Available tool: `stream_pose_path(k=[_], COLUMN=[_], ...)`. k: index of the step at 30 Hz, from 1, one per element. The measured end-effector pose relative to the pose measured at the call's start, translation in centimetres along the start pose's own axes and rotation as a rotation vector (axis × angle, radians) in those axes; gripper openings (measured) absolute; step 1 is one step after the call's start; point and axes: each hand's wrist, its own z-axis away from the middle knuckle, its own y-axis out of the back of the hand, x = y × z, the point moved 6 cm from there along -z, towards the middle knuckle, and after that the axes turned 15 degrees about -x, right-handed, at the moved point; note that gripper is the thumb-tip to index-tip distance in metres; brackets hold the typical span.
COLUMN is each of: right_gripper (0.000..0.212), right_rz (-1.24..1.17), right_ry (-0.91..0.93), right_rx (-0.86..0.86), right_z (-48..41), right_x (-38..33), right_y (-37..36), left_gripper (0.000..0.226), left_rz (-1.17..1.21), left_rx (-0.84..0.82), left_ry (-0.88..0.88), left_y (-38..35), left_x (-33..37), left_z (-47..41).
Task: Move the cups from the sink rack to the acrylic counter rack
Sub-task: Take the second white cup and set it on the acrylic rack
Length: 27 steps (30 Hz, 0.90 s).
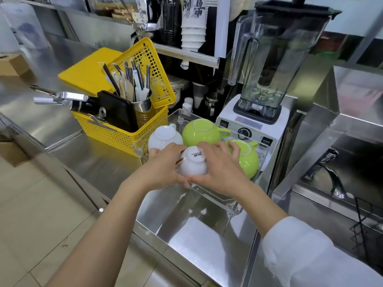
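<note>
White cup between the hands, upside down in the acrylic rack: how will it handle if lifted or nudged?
The white cup looks glazed and glossy, so probably rigid, breakable and a bit slippery. It sits inverted on its wide rim, so tipping seems unlikely. Both the left hand and right hand cradle it close to the green cup; a nudge could knock them together.

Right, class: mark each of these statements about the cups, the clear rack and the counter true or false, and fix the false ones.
1. Both hands are on the white cup. True: the left hand and the right hand cradle it.
2. The cups sit rim up. False: all four are upside down, bases showing.
3. Two green cups are in the acrylic rack. True.
4. The yellow basket is right of the rack. False: it stands to its left.
5. The blender jar is full. False: it looks empty.
</note>
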Motion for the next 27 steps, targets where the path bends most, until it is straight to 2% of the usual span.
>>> stream_pose_path(k=[11,15,27], right_gripper=[0.079,0.081,0.086], right_rz=[0.038,0.054,0.022], right_ry=[-0.053,-0.074,-0.044], right_rx=[-0.066,-0.093,-0.116], right_z=[-0.6,-0.8,-0.7], right_x=[0.1,0.2,0.4], right_y=[-0.1,-0.2,-0.3], left_gripper=[0.094,0.093,0.097], left_rz=[0.041,-0.067,-0.058], left_rx=[0.013,0.017,0.003], left_ry=[-0.041,-0.087,-0.059], left_y=[0.1,0.0,0.1], left_x=[0.0,0.8,2.0], left_z=[0.2,0.3,2.0])
